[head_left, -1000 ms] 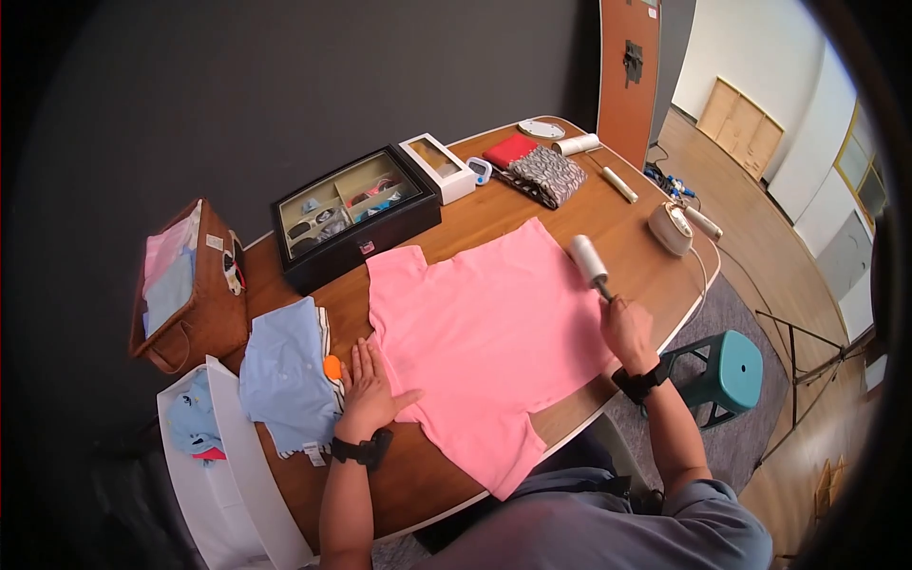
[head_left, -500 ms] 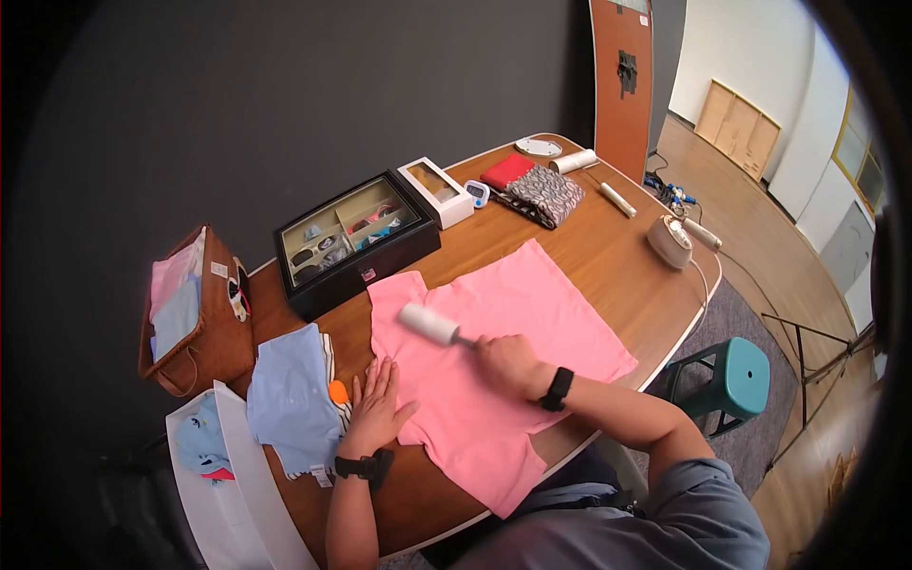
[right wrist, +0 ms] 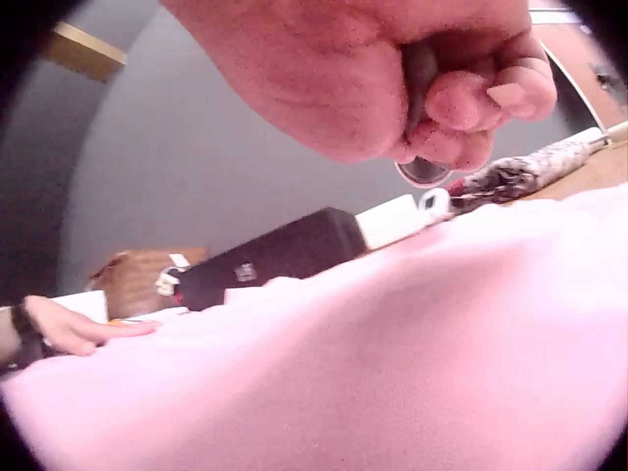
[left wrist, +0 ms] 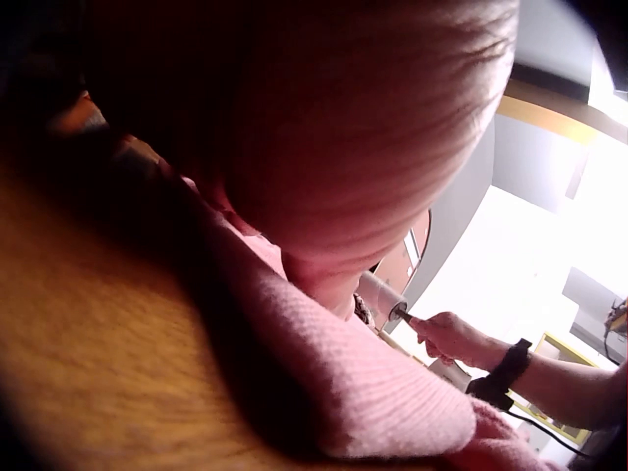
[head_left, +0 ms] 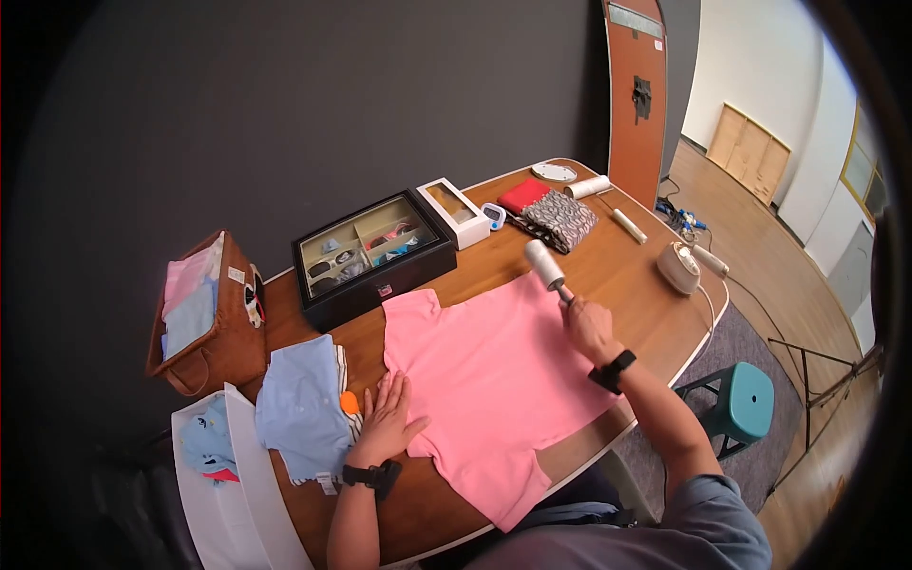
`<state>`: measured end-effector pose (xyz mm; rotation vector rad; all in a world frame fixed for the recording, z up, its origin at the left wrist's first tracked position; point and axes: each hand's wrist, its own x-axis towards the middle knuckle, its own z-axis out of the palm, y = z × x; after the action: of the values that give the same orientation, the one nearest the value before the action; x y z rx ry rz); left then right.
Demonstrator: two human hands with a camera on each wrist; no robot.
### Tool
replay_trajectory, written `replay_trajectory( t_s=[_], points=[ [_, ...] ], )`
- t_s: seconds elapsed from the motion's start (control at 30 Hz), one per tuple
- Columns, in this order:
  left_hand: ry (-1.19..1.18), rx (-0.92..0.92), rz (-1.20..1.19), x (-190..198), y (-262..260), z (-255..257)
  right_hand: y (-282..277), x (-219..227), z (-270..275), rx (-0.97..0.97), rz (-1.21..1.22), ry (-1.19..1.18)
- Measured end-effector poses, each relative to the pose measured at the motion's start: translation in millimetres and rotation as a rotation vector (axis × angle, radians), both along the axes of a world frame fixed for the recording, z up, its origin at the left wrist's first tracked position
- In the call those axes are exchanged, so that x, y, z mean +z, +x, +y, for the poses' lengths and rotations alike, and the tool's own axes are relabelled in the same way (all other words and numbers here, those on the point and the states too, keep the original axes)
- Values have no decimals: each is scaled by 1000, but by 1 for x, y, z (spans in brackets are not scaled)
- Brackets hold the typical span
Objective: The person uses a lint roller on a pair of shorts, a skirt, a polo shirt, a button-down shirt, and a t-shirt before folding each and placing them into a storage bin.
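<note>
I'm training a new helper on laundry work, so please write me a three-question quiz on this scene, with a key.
1. Which hand grips the roller?

2. Which of these is not on the table?
A. the black box
B. the folded red cloth
C. the stool

3. Fill in the missing word: the shirt spread on the table is ____ in colour.

Key
1. The right hand; the left hand rests at the shirt's edge.
2. C; the stool stands off to the side, beyond the table's edge.
3. Pink.
</note>
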<state>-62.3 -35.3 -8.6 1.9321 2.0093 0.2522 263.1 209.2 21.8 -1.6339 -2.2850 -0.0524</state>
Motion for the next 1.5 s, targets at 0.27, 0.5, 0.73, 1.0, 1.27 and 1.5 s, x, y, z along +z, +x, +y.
replay_trajectory(
  t_s=[0.27, 0.5, 0.73, 1.0, 1.27, 1.5],
  points=[
    [0, -4, 15, -3, -1, -1, -15, 3, -76, 382, -197, -220],
    [12, 0, 22, -9, -2, -2, 46, -22, 15, -75, -67, -144],
    [71, 10, 39, -7, 6, -6, 51, -29, 16, -48, -42, -63],
    [91, -22, 121, -6, 24, -9, 72, -24, -6, -95, -69, -82],
    [137, -86, 127, 1, 30, -9, 23, 18, -45, 56, -43, -34],
    [163, -173, 114, 0, 30, -7, -76, 10, -77, 968, -291, -87]
  ],
)
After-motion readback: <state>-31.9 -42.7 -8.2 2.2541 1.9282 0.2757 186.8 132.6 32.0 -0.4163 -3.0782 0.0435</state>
